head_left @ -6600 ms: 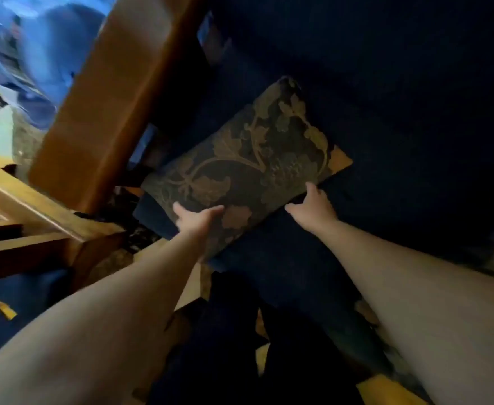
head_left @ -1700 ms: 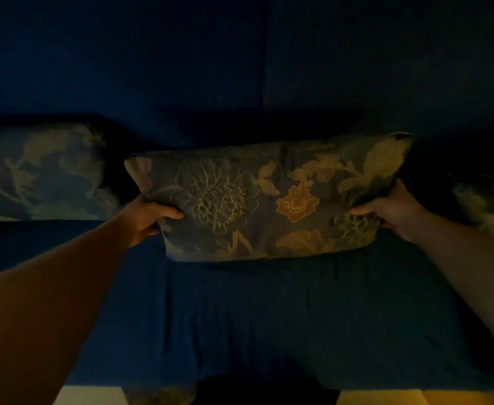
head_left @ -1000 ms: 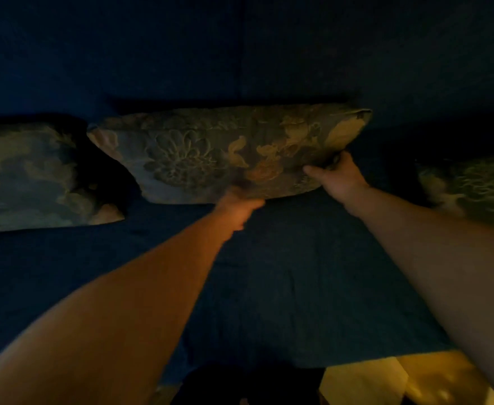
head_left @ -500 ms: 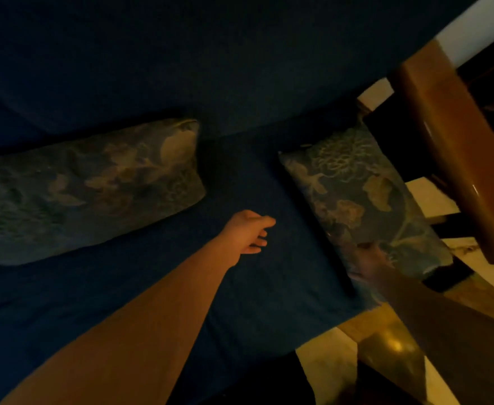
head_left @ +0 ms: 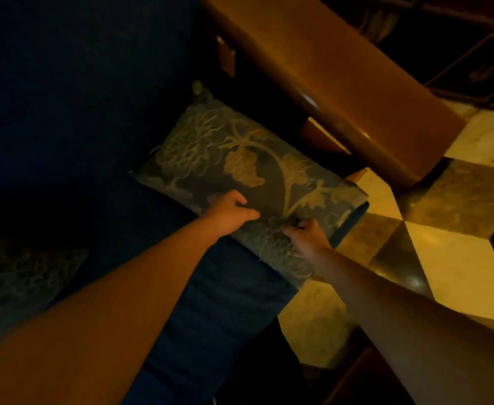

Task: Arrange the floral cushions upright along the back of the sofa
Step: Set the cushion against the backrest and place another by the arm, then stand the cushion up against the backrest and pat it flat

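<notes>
Dim light, head view looks down at the right end of the sofa [head_left: 64, 118], dark blue fabric. A floral cushion [head_left: 240, 171] lies flat on the seat there, long axis running diagonally from far-left to near-right, its near-right corner hanging just past the seat edge over the floor [head_left: 432, 258]. It is not upright against the back.

Left hand [head_left: 228, 211] sits on the cushion's near long edge, fingers curled, thumb pointing right along the fabric; it looks closed on the edge, though how much fabric is pinched cannot be told. Right hand [head_left: 304, 236] is just beside it to the right, fingers bunched into the cushion's cover, gripping it near the near-right end. Both forearms reach in from the near side.

A second floral cushion [head_left: 21, 276] shows partly at the left edge, on the seat, well apart from the first. The wooden armrest [head_left: 327, 71] runs diagonally just beyond the held cushion. The floor is checkered, light and dark tiles.
</notes>
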